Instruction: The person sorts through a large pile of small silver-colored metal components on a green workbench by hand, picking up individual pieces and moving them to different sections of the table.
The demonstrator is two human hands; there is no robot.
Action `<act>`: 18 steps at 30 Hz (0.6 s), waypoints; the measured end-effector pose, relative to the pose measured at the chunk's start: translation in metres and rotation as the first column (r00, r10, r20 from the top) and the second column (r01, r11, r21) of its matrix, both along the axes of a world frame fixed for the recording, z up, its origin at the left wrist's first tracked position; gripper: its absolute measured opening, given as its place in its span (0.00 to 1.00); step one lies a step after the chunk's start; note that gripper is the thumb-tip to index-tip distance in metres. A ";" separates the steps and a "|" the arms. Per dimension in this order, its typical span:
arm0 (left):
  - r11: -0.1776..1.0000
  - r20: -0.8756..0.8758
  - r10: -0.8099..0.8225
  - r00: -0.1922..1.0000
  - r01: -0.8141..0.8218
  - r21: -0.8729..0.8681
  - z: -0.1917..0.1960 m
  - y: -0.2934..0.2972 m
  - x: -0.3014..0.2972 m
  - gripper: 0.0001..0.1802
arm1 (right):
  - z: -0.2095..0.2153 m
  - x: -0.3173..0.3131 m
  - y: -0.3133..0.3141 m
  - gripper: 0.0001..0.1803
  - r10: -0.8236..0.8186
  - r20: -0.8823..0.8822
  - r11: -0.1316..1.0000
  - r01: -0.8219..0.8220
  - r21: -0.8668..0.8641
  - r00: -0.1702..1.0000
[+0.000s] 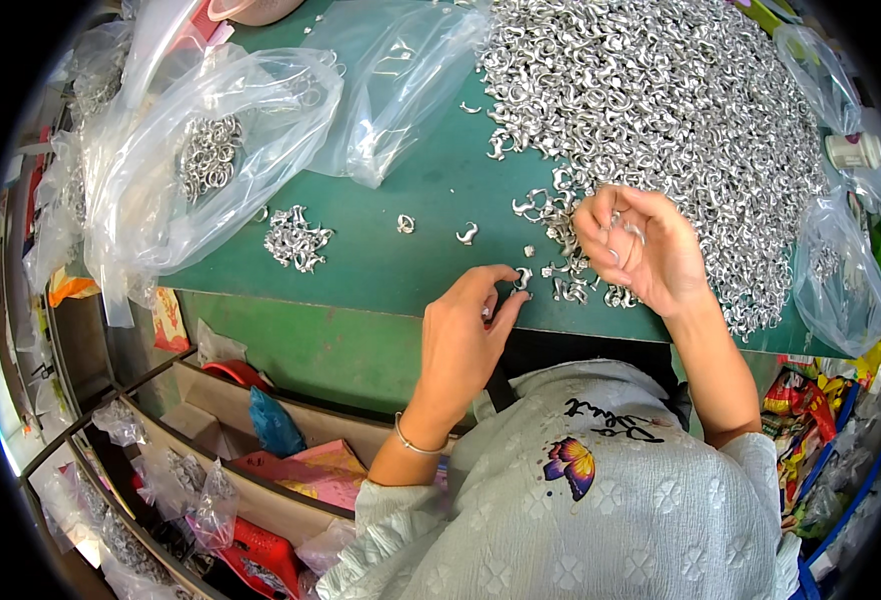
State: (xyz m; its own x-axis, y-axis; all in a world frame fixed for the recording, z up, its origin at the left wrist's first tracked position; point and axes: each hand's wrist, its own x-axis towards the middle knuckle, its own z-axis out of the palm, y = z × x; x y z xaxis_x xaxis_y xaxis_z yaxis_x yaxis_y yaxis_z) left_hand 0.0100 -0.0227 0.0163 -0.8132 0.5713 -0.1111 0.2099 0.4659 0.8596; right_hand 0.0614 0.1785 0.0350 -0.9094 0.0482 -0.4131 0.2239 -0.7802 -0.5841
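A large heap of small curved silver metal pieces [651,100] covers the right half of the green table [371,270]. My left hand [469,325] is at the table's front edge, thumb and forefinger pinched on one curved metal piece [523,279]. Palm up at the heap's near edge, my right hand [646,250] has its fingers curled around a few more of these metal pieces [633,232]. Left of my hands, a single hook-shaped piece [468,234] and a small cluster [406,224] lie apart. Farther left is a small pile of pieces [298,240].
Clear plastic bags [231,130] lie at the left, one with metal rings [211,155] inside. More bags [841,270] hang at the right edge beside a white bottle [858,151]. Under the table is an open drawer [211,400] with a blue bag [275,422].
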 end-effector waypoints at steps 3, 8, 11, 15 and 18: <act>0.998 -0.182 -0.069 0.981 0.070 -0.003 -0.004 0.003 0.008 0.10 | -0.015 0.010 0.002 0.10 0.195 -0.036 0.766 -0.129 0.630 0.980; 0.995 -0.275 -0.101 0.956 0.093 -0.044 -0.009 0.014 0.021 0.11 | -0.015 0.018 -0.018 0.05 0.300 0.117 -0.150 -0.075 0.986 0.947; 0.994 -0.313 -0.102 0.944 0.084 -0.068 -0.008 0.019 0.023 0.10 | -0.014 0.016 -0.024 0.05 0.257 0.219 -0.269 -0.148 0.952 0.941; 0.992 -0.321 -0.120 0.940 0.099 -0.082 -0.011 0.020 0.023 0.08 | -0.009 0.012 -0.018 0.04 0.267 0.117 -0.069 -0.102 0.992 0.957; 0.993 -0.278 -0.110 0.954 0.094 -0.070 -0.009 0.020 0.024 0.08 | -0.004 0.018 -0.004 0.04 0.149 0.287 0.323 -0.321 0.891 0.946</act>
